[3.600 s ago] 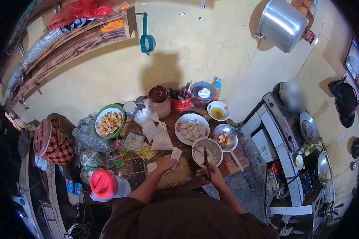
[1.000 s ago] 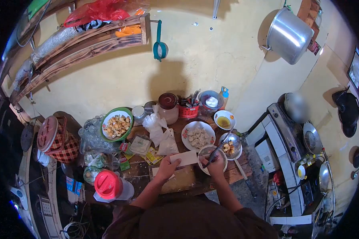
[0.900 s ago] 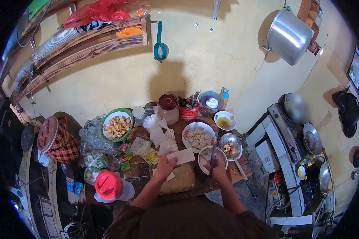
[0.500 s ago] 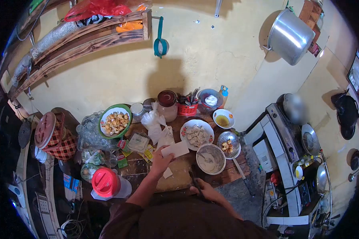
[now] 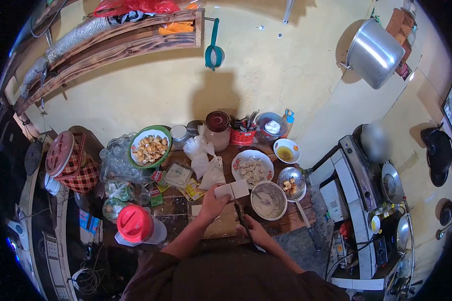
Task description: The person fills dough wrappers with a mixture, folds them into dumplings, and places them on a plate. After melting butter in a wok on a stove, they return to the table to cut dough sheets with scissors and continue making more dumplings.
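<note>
My left hand [image 5: 213, 204] grips a flat white rectangular piece [image 5: 240, 188] above the wooden board. A dark-handled knife [image 5: 240, 213] is in my right hand [image 5: 256, 232], its blade upright against the middle of the white piece. Another pale flat piece [image 5: 196, 209] lies on the board [image 5: 221, 227], left of my left wrist. Just right of the knife stands a bowl of whitish paste with a spoon [image 5: 268, 200]. Behind it, a flowered plate [image 5: 238, 159] holds several pale pieces.
A strainer [image 5: 291, 181] with browned pieces rests at the right, near a small bowl of yellow liquid [image 5: 287, 150]. Left are a green-rimmed bowl of browned pieces [image 5: 150, 149], plastic bags [image 5: 212, 173] and a red-lidded jug [image 5: 135, 224]. A stove [image 5: 359, 165] stands far right.
The knife has risen from beside the board to the white piece. My left hand has moved slightly right with the piece. The whole view has shifted a little.
</note>
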A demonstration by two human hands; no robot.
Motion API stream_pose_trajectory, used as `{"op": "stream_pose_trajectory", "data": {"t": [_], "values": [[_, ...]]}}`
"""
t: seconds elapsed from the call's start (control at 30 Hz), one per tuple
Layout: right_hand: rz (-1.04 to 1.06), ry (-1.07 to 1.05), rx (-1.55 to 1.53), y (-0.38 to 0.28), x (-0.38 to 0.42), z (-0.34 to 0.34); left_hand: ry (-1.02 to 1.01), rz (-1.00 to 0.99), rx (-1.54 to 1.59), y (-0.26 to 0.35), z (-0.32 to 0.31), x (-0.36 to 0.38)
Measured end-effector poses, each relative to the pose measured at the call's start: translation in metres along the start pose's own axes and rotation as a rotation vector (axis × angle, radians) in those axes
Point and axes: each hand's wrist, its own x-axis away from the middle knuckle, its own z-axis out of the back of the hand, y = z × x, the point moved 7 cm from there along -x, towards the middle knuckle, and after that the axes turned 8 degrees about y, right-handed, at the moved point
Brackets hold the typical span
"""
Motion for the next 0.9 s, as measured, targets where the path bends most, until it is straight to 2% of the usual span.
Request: {"op": "stream_pose_trajectory", "data": {"t": [0.13, 0.2, 0.23, 0.3, 0.43, 0.53, 0.6, 0.8, 0.9], "values": [[-0.034, 0.031, 0.051, 0.005, -0.002, 0.002, 0.020, 0.044, 0.078, -0.009, 0.001, -0.003], [-0.031, 0.050, 0.038, 0.012, -0.005, 0.004, -0.017, -0.004, -0.114, -0.007, 0.001, -0.003], [-0.026, 0.067, 0.025, 0.014, -0.006, 0.006, -0.016, -0.003, -0.113, -0.004, -0.001, -0.002], [-0.022, 0.051, 0.017, 0.009, -0.005, 0.006, 0.028, -0.056, -0.263, 0.006, -0.001, 0.001], [0.031, 0.071, 0.020, 0.004, -0.002, 0.007, 0.034, -0.045, -0.216, -0.006, -0.001, -0.002], [-0.011, 0.013, -0.069, 0.008, -0.002, 0.005, 0.040, 0.001, -0.119, -0.007, -0.003, 0.000], [-0.047, 0.013, -0.071, 0.007, 0.001, 0.004, 0.032, 0.109, 0.007, -0.021, -0.003, -0.003], [-0.085, 0.022, -0.122, 0.019, -0.004, 0.004, 0.009, 0.071, -0.085, -0.027, -0.007, -0.002], [-0.089, 0.035, -0.131, 0.019, -0.003, 0.004, 0.022, 0.114, -0.017, -0.022, -0.010, 0.002]]}}
